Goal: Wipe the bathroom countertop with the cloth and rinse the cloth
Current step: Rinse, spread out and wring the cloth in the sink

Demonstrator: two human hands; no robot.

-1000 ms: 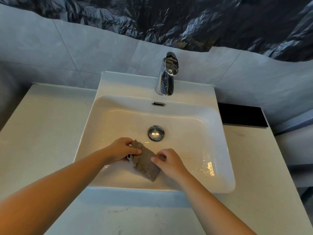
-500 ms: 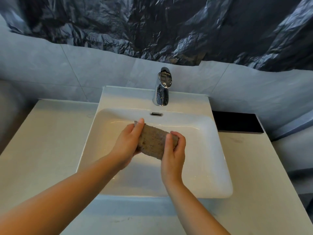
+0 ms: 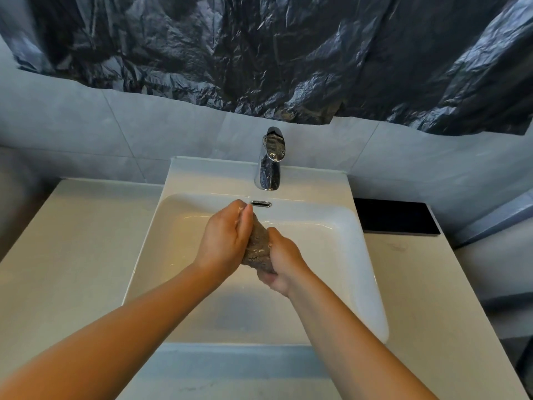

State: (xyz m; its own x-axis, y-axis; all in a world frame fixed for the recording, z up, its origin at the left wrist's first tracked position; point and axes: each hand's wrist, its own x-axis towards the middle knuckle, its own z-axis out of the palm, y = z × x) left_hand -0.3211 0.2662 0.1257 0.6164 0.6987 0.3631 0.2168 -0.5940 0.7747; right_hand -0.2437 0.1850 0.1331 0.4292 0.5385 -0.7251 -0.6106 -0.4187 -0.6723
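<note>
A second ago the cloth (image 3: pixel 257 249) lay flat on the floor of the basin with a hand pinning each end; now it is up in the air above the bowl, bunched into a thick wad between the two palms. The left hand (image 3: pixel 226 241) is wrapped around its upper part with fingers pointing toward the overflow slot (image 3: pixel 260 203), and the right hand (image 3: pixel 284 262) is closed on its lower end from underneath. The wad glistens and the left fingers look wet, so I take this for a squeeze or wring, the rinsing part of the job nearly through rather than the wiping.

No stream shows from the faucet (image 3: pixel 270 160), though I can't rule out a thin one behind the hands.

The sink (image 3: pixel 364 269) holds nothing I can make out apart from a wet sheen on its walls; the drain is hidden behind the hands, and there's no standing water that I can tell. The bench (image 3: pixel 72 255) on either side is bare, save for a black tray (image 3: pixel 395 216) at the back right, whose inside is too dark to read.
</note>
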